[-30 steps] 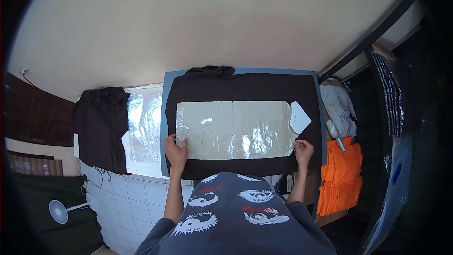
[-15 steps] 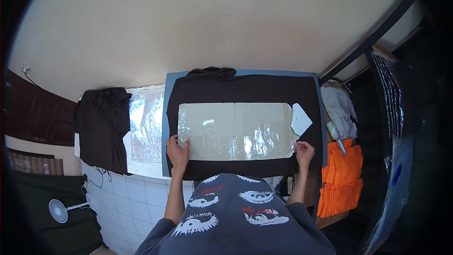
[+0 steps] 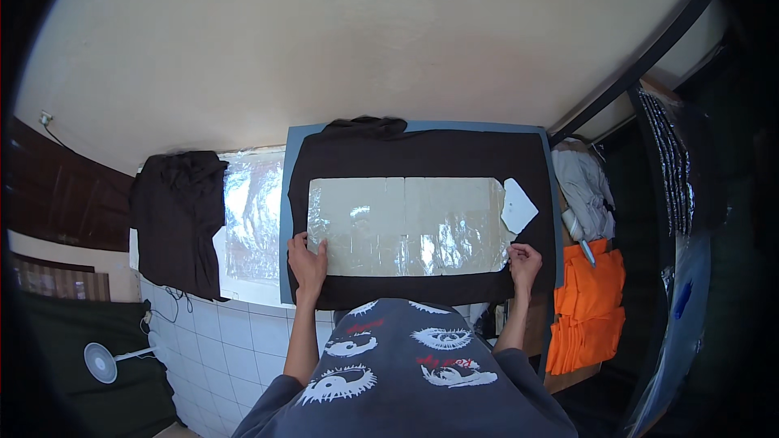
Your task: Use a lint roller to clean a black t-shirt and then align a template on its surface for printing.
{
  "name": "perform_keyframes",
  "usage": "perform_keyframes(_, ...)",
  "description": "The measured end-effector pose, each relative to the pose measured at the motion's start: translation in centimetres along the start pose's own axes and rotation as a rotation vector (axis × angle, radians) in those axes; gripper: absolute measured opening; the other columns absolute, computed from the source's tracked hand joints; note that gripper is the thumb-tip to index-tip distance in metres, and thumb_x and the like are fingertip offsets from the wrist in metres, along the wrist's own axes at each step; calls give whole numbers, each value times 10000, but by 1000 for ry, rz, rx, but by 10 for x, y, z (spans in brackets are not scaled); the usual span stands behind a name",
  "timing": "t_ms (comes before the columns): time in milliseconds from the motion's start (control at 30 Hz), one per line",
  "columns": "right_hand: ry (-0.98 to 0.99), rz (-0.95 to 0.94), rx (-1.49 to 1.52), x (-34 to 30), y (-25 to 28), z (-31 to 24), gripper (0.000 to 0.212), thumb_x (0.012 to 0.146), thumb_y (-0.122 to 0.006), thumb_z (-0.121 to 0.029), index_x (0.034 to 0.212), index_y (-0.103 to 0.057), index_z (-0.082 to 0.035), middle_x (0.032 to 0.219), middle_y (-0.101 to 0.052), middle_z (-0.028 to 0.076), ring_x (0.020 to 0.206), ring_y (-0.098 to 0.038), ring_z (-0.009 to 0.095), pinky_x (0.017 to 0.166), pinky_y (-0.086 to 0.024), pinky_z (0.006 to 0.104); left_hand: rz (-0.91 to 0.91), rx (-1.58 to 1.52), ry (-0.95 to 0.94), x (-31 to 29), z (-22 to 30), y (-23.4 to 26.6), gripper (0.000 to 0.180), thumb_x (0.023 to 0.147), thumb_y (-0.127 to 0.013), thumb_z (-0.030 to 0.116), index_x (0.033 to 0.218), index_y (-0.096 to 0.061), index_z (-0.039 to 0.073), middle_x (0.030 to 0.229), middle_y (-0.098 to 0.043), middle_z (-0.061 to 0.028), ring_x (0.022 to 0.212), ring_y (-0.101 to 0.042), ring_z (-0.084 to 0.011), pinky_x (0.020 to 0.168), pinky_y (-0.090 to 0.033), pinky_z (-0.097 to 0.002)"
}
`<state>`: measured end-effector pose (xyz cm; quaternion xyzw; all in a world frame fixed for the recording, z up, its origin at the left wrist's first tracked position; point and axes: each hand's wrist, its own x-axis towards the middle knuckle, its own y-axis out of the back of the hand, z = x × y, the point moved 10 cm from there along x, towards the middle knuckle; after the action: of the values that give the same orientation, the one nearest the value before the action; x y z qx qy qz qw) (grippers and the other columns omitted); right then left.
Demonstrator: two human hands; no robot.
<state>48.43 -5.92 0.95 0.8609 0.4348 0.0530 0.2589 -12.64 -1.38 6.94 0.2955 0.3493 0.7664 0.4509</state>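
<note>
A long beige board covered in shiny clear film (image 3: pixel 406 219) lies flat on a dark brown cloth (image 3: pixel 471 154). The cloth is spread over a blue-grey board (image 3: pixel 286 259). My left hand (image 3: pixel 308 266) rests over the near left corner of the beige board, fingers apart, thumb on its film. At the near right corner, my right hand (image 3: pixel 525 264) has its fingertips pinched together beside the edge. Whatever lies between them is too small to make out. A white piece with a pointed end (image 3: pixel 518 206) lies at the beige board's right end.
Left of the work surface, another dark cloth (image 3: pixel 178 219) lies beside a shiny film-covered sheet (image 3: pixel 253 211). To the right are folded orange cloth (image 3: pixel 588 300), pale grey cloth (image 3: pixel 584 178) and a tube-like item with a blue-grey end (image 3: pixel 580 235). A wall (image 3: pixel 365 40) rises behind.
</note>
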Motion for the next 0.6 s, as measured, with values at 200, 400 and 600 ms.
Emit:
perform_keyframes(200, 39, -9, -7, 4, 0, 11, 85, 866, -779, -28, 938, -752, 9, 690, -673, 9, 550, -591, 55, 456, -432, 216, -11, -26, 6, 1, 4, 1, 433, 820, -829, 177, 1144, -622, -22, 1009, -568, -162, 880, -579, -325, 776, -485, -415)
perform_keyframes(400, -6, 80, -100, 2, 8, -7, 328, 807, -856, -84, 1097, -734, 11, 789, -695, 50, 579, -614, 113, 500, -475, 263, -106, -18, 89, 2, 11, 2, 475, 832, -820, 176, 1199, -592, -21, 1131, -591, -225, 1033, -621, -422, 900, -501, -499)
perform_keyframes(600, 257, 226, -387, -16, -3, -105, 693, 744, -895, -112, 1363, -599, -19, 1244, -563, 192, 1045, -613, 332, 937, -508, 444, -104, 11, 54, 0, 14, 2, 499, 837, -816, 180, 1221, -569, -22, 1149, -580, -238, 1039, -622, -446, 890, -508, -521)
